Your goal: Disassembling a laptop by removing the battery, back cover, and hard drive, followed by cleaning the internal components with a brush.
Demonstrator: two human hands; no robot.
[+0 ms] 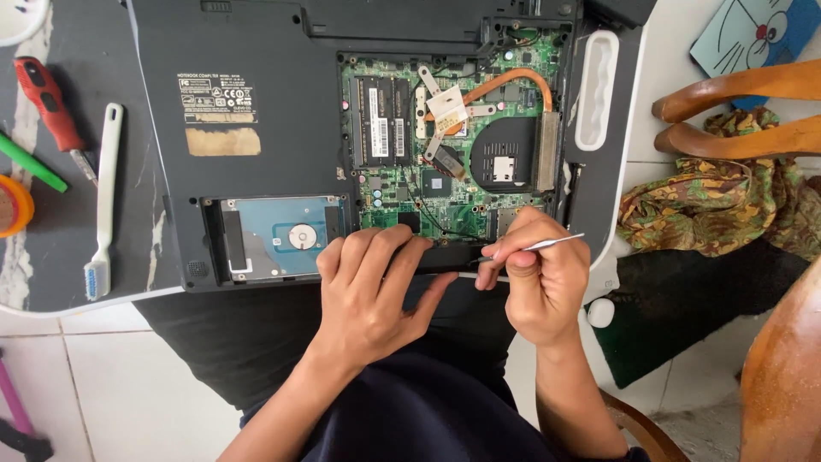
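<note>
An opened black laptop (256, 68) lies upside down on a dark table, its green circuit board (402, 184), copper heat pipe (513, 79), fan (505, 158), memory modules (385, 120) and hard drive (286, 235) exposed. My left hand (372, 287) rests flat on the laptop's near edge, fingers spread by the drive bay. My right hand (539, 278) pinches a thin metal tool (547, 244), with its tip at the board's near edge.
On the table's left lie a white toothbrush (104, 201), a red-handled screwdriver (47, 103), a green pen (30, 162) and an orange round container (13, 205). A wooden chair (735, 107) with patterned cloth (710, 205) stands at the right. White tiled floor (128, 385) shows below.
</note>
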